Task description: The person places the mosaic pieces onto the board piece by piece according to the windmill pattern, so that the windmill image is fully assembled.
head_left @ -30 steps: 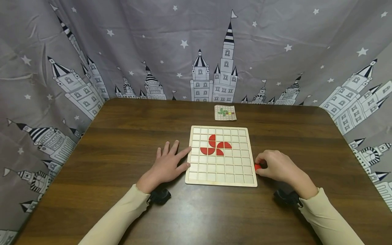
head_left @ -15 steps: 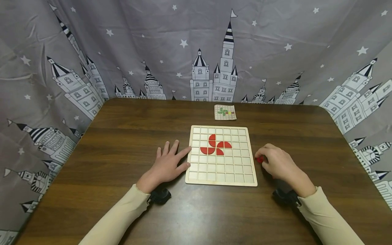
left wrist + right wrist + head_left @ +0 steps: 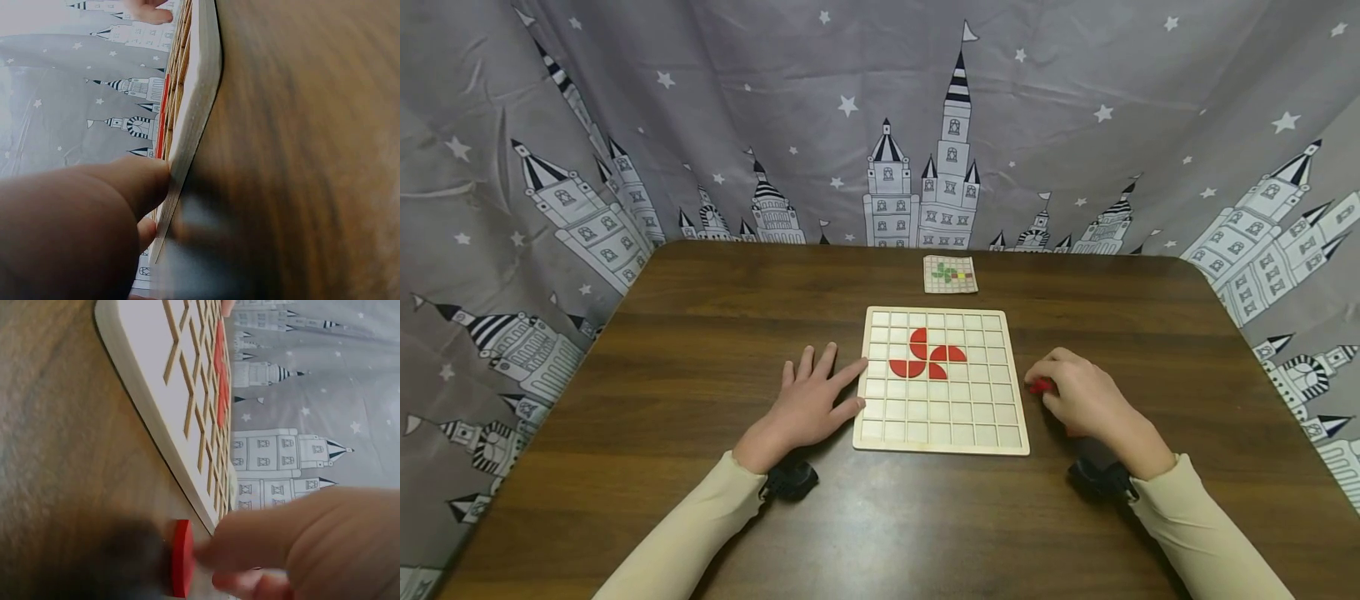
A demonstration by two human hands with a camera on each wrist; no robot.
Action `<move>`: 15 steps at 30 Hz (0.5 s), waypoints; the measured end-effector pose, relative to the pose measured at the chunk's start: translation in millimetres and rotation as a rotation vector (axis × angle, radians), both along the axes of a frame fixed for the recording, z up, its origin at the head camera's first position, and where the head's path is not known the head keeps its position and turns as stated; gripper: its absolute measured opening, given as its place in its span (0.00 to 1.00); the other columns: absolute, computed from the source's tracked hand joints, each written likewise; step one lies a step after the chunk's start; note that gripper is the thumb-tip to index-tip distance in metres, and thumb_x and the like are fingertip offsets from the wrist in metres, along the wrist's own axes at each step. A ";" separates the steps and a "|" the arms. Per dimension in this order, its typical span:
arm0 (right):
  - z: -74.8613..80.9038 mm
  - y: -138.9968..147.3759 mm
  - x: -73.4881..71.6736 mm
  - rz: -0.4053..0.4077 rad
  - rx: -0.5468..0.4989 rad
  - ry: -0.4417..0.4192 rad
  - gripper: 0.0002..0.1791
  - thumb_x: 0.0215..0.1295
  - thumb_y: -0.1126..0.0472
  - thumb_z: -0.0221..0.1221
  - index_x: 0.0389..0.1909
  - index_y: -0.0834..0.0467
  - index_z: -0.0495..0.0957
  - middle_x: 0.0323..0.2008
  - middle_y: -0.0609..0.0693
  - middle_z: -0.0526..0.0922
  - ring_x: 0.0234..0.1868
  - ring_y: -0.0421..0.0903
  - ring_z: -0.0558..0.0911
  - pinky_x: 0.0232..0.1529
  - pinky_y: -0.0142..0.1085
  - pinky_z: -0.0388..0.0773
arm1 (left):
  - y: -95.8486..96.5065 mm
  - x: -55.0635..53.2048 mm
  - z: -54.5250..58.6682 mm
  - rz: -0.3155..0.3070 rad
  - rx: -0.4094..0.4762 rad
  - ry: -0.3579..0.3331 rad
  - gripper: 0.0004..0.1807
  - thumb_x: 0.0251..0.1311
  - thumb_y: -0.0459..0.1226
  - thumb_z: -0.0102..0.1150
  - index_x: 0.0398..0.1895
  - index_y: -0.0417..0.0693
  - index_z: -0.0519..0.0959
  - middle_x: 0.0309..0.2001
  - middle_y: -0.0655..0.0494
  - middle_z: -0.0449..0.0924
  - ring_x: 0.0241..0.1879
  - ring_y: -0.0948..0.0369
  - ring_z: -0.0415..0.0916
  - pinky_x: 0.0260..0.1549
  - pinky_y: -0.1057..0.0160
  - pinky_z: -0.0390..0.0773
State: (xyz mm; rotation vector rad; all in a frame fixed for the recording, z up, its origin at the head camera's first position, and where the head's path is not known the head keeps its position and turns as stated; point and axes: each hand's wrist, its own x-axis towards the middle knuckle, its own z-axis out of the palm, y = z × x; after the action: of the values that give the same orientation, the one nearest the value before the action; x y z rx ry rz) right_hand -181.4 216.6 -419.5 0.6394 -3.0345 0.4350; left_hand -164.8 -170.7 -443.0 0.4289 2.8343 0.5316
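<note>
A square wooden grid board [image 3: 942, 433] lies mid-table, with several red rounded pieces [image 3: 917, 367] set in its cells. My left hand [image 3: 805, 408] rests flat with spread fingers, thumb and forefinger against the board's left edge. Just off the board's right edge, my right hand [image 3: 1082, 396] pinches a small red piece [image 3: 1041, 386] between thumb and fingers, which partly hide it. A sliver of another red piece [image 3: 1073, 432] shows under the palm. Seen from the right wrist, a flat red piece [image 3: 182, 559] is close beneath the thumb.
A small paper card [image 3: 951, 275] with a printed grid and green, yellow and dark coloured cells lies behind the board. The brown wooden table [image 3: 737, 292] ends at a grey castle-print curtain [image 3: 1037, 150].
My right hand has moved slightly away from me along the board's right side, its red piece shifting with it. The red sliver under the palm has come into sight. My left hand has stayed put.
</note>
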 end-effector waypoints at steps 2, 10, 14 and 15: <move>1.6 0.5 -0.2 -0.053 0.007 -0.013 0.08 0.59 0.65 0.67 0.39 0.56 0.87 0.40 0.55 0.84 0.38 0.54 0.84 0.34 0.52 0.81 | 0.0 -0.1 -0.3 0.001 0.002 -0.002 0.34 0.74 0.55 0.50 0.81 0.62 0.59 0.82 0.35 0.43 0.80 0.29 0.34 0.70 0.21 0.40; -1.2 -0.7 -3.4 -0.143 0.090 -0.080 0.12 0.63 0.50 0.68 0.34 0.56 0.86 0.25 0.48 0.85 0.25 0.45 0.79 0.22 0.41 0.73 | -0.3 -0.5 -1.2 0.000 0.001 -0.006 0.34 0.74 0.55 0.50 0.81 0.62 0.59 0.82 0.36 0.42 0.80 0.29 0.34 0.70 0.22 0.39; -3.1 -3.4 -3.2 -0.148 0.101 -0.075 0.13 0.64 0.49 0.68 0.34 0.56 0.86 0.26 0.49 0.85 0.24 0.46 0.79 0.22 0.42 0.73 | -0.1 -0.4 -0.8 -0.002 0.002 -0.007 0.34 0.74 0.55 0.50 0.81 0.62 0.59 0.82 0.35 0.43 0.80 0.29 0.34 0.70 0.22 0.39; -3.2 -4.4 -3.1 -0.147 0.102 -0.070 0.13 0.64 0.50 0.67 0.34 0.56 0.86 0.26 0.49 0.86 0.24 0.46 0.79 0.22 0.43 0.74 | -0.1 -0.3 -0.6 -0.001 0.004 -0.006 0.34 0.74 0.55 0.50 0.81 0.62 0.59 0.82 0.35 0.43 0.80 0.29 0.34 0.70 0.21 0.39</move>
State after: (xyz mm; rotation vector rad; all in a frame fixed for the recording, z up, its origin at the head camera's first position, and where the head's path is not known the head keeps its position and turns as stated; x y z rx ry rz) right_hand -184.4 212.2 -422.7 0.4082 -3.1584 0.3065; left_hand -165.1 -170.8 -443.6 0.4290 2.8271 0.5378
